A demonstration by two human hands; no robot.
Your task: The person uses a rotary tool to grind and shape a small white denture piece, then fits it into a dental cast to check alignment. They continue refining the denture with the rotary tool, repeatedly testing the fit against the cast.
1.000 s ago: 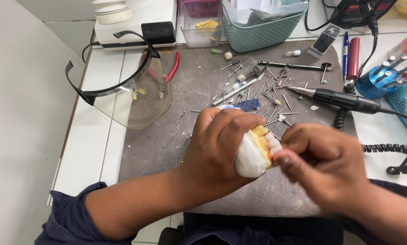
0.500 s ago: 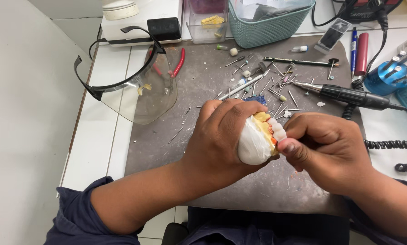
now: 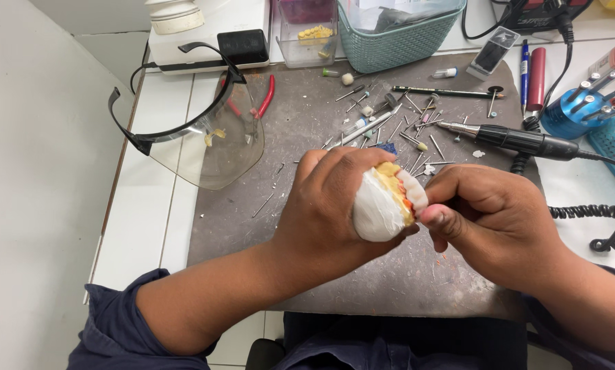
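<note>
A white plaster cast (image 3: pixel 376 209), banded in yellow and orange at its teeth, is being shown. A grey mat (image 3: pixel 307 144), speckled with pale dust, is being seen beneath silver burs (image 3: pixel 390 127). Red-handled pliers (image 3: pixel 266 96) are being glimpsed beside a clear face shield (image 3: pixel 205 140) framed in black. A teal basket (image 3: pixel 400 34), a black handpiece (image 3: pixel 520 142) and dark blue sleeves (image 3: pixel 119 329) are being displayed.

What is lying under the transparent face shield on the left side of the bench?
Through the face shield, red-handled pliers and a small yellowish piece show on the white bench. The pliers' jaws are hidden by the shield's dark frame.
</note>
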